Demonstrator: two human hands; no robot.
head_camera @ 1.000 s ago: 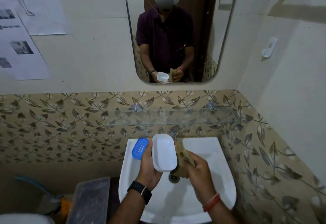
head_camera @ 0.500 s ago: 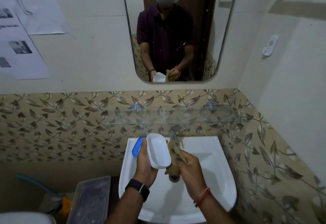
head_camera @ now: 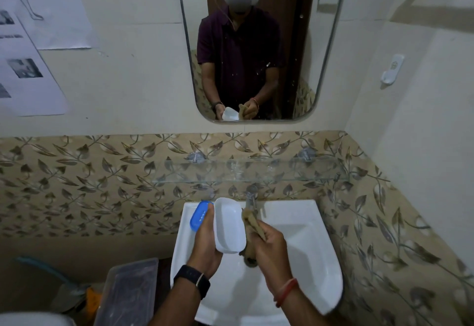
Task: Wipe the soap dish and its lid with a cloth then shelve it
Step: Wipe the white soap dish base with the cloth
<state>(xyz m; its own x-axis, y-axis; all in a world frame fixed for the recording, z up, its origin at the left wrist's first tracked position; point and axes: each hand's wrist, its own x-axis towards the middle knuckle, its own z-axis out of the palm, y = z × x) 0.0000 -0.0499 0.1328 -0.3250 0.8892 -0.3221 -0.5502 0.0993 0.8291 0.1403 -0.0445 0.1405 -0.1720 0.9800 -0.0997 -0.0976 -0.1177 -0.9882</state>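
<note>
On the left hand (head_camera: 205,245) the fingers (head_camera: 209,219) are curled round two pieces at once. The white shell (head_camera: 229,225) of the soap dish stands on edge against the palm with its hollow towards me. The blue piece (head_camera: 198,216), lid or insert, I cannot tell which, is tucked at its nine o'clock. On the right hand (head_camera: 273,254) the fingers (head_camera: 265,232) are bunched tight on a tan cloth (head_camera: 252,223), which touches the shell's rim at three o'clock. Both hands hang over the white sink (head_camera: 320,248), with the tap (head_camera: 251,197) at twelve o'clock.

The shell looks like thin, stiff plastic: light, smooth and probably slick if damp. I'd say the long edges are the sound place to hold it, leaving the hollow free for the soft cloth. Two loose pieces in one grip seems the weak point, since either could slide out. The glass shelf (head_camera: 256,170), beyond the tap at twelve o'clock, is smooth too, so the dish likely wants setting down flat.
</note>
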